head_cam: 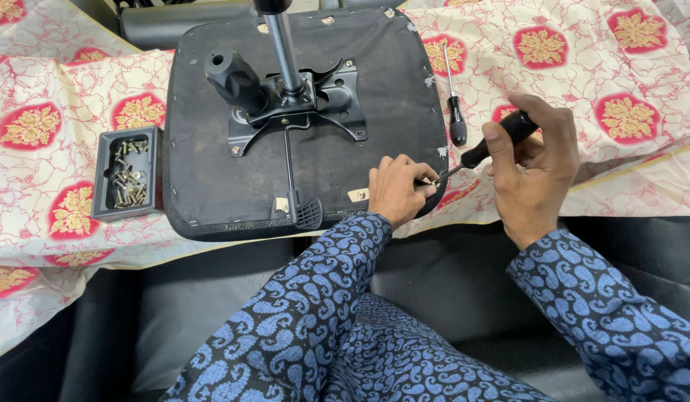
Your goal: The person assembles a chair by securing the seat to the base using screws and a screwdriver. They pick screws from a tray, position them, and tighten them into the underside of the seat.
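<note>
Black chair seat (211, 171) on a cream cloth (55, 186) with red-and-gold medallions; blue paisley sleeves (300, 313); brassy screws in a dark grey tray (103, 179); black-handled screwdriver (501, 138)

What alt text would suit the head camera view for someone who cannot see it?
A right hand holds a black-handled screwdriver angled to the edge of an upturned black chair seat, where the left hand pinches near its tip. A second screwdriver and a grey tray of screws lie on patterned cloth.

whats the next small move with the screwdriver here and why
Probably seat the tip squarely and start turning. The right hand holds the screwdriver angled toward the chair seat edge, where the left hand pinches something at its tip; the screw itself is hidden.
</note>
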